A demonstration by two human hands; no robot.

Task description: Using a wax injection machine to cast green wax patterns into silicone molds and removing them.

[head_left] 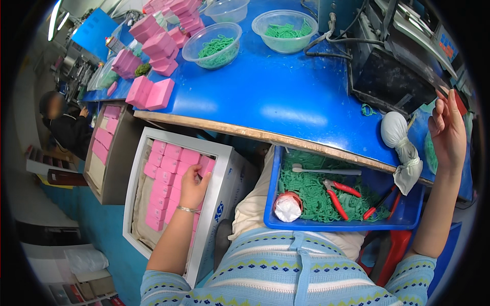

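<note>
My left hand (193, 187) reaches into a white-framed box (220, 153) on the left, its thumb and fingers closed around the edge of a pink block (206, 164). Rows of similar pink blocks (164, 176) fill much of that box, over a pale lining. My right hand (449, 120) is raised at the far right, beside a dark machine (395, 76). Its fingertips pinch a thin dark piece that I cannot make out. Below it, a grey-white cloth bundle (400, 145), tied in the middle, hangs over the table edge.
A blue tray (273, 204) at my lap holds green strands, red-handled cutters (337, 196), a white brush (326, 170) and a white-wrapped piece (288, 208). On the blue table (245, 97) stand clear bowls (213, 47) of green strands and stacked pink blocks (158, 48). Another person (69, 122) sits left.
</note>
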